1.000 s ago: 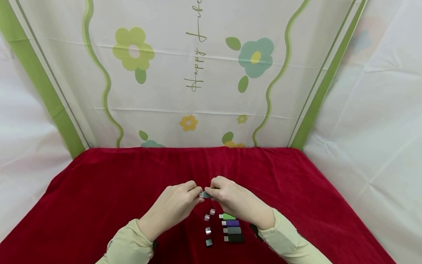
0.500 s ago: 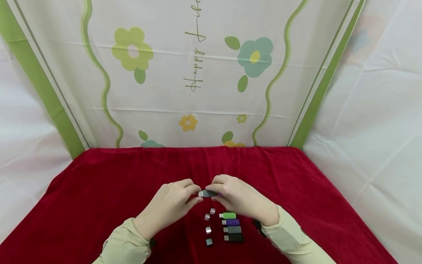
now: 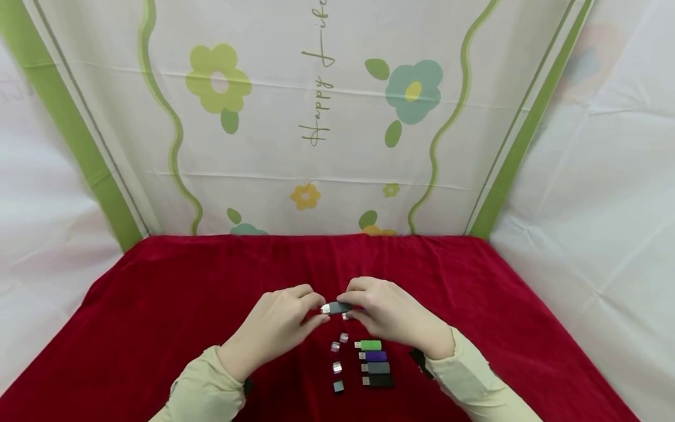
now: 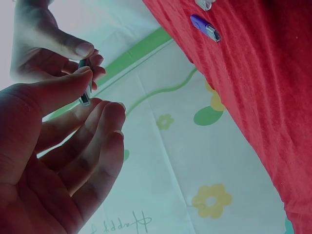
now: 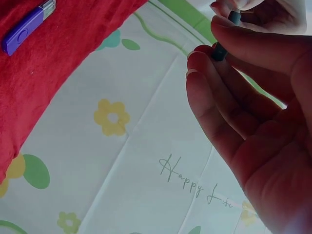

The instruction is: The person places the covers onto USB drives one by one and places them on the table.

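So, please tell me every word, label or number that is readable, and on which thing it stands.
"Happy Life": on the white floral backdrop.
Faint marks on the left side panel: too blurred to read.
Held dark USB flash drive, and USB flash drives on the red cloth: no readable text.

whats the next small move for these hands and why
Perhaps a gentle push by the left hand on the shiny tip of the dark stick: it pinches that end, the right hand grips the other, and whether the tip is fully capped is unclear.
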`<state>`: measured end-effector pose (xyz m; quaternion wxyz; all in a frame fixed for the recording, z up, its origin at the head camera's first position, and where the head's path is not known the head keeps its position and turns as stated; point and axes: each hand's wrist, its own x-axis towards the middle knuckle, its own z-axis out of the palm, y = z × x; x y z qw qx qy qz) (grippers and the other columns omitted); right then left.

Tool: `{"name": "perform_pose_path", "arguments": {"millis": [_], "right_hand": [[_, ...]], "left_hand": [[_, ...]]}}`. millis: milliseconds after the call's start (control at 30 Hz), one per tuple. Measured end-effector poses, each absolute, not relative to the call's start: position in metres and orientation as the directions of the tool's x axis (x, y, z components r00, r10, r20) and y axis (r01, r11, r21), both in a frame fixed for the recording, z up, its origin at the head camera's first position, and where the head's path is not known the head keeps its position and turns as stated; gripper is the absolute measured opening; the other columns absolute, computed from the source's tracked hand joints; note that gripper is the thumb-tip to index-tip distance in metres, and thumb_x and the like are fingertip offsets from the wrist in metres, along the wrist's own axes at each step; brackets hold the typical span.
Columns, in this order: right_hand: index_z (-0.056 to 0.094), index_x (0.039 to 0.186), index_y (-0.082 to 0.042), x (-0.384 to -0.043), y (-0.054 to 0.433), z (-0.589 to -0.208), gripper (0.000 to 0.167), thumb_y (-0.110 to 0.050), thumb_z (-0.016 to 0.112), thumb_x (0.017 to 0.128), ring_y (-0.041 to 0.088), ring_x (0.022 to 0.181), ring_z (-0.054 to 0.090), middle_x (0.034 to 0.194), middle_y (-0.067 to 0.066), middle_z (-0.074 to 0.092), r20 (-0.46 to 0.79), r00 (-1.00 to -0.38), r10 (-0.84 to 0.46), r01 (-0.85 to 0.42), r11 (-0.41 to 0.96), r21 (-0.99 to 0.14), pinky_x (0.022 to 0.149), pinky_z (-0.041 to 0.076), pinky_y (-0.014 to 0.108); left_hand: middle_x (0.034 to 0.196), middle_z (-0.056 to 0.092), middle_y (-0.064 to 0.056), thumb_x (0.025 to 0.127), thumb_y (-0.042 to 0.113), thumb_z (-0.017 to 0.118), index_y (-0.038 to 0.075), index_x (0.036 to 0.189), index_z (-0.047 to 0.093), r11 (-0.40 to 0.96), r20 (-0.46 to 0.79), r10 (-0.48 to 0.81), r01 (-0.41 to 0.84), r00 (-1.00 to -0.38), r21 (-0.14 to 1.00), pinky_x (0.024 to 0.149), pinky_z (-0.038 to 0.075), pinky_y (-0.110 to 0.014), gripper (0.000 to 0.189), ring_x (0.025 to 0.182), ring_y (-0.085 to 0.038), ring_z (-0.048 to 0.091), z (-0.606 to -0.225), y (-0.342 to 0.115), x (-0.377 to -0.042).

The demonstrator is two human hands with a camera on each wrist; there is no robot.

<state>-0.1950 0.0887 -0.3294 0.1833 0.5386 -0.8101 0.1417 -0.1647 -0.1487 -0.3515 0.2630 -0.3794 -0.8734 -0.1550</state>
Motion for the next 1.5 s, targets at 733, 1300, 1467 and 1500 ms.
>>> {"name": "perform_pose_path", "arguments": {"millis": [733,1300,1467,1500], "right_hand": [[0.076,0.089,-0.01,-0.233,0.109,-0.351,0.018,0.001,0.081,0.075,0.008,0.073,0.056,0.081,-0.005,0.061,0.203,-0.599,-0.774,-0.8,0.59,-0.112,0.064,0.05,0.023],[0.072,0.077,-0.014,-0.228,0.103,-0.357,0.014,-0.001,0.077,0.074,0.005,0.065,0.048,0.073,-0.011,0.055,0.086,-0.63,-0.772,-0.775,0.618,-0.132,0.057,0.045,0.022],[0.065,0.067,-0.018,-0.228,0.101,-0.363,0.024,0.003,0.076,0.071,0.004,0.056,0.042,0.063,-0.014,0.051,0.061,-0.624,-0.779,-0.778,0.611,-0.15,0.051,0.042,0.021],[0.063,0.065,-0.019,-0.228,0.101,-0.365,0.027,0.004,0.076,0.071,0.004,0.055,0.04,0.061,-0.015,0.049,0.06,-0.622,-0.78,-0.779,0.61,-0.147,0.05,0.041,0.021]], "left_hand": [[0.087,0.063,0.003,0.081,0.023,0.082,0.013,0.096,0.074,0.741,0.467,0.569,0.668,-0.677,0.067,0.048,0.045,-0.018,0.02,0.058,-0.006,0.056,-0.351,-0.146,-0.165],[0.084,0.061,0.003,0.081,0.022,0.081,0.012,0.092,0.073,0.735,0.415,0.582,0.671,-0.699,0.097,0.047,0.043,-0.019,0.017,0.054,-0.004,0.052,-0.36,-0.145,-0.164],[0.082,0.06,0.003,0.081,0.022,0.081,0.013,0.091,0.073,0.737,0.412,0.586,0.671,-0.698,0.088,0.047,0.043,-0.019,0.016,0.055,-0.005,0.052,-0.362,-0.145,-0.164],[0.082,0.06,0.003,0.081,0.022,0.081,0.013,0.091,0.073,0.737,0.41,0.587,0.67,-0.698,0.086,0.047,0.043,-0.019,0.016,0.054,-0.005,0.052,-0.362,-0.145,-0.164]]}}
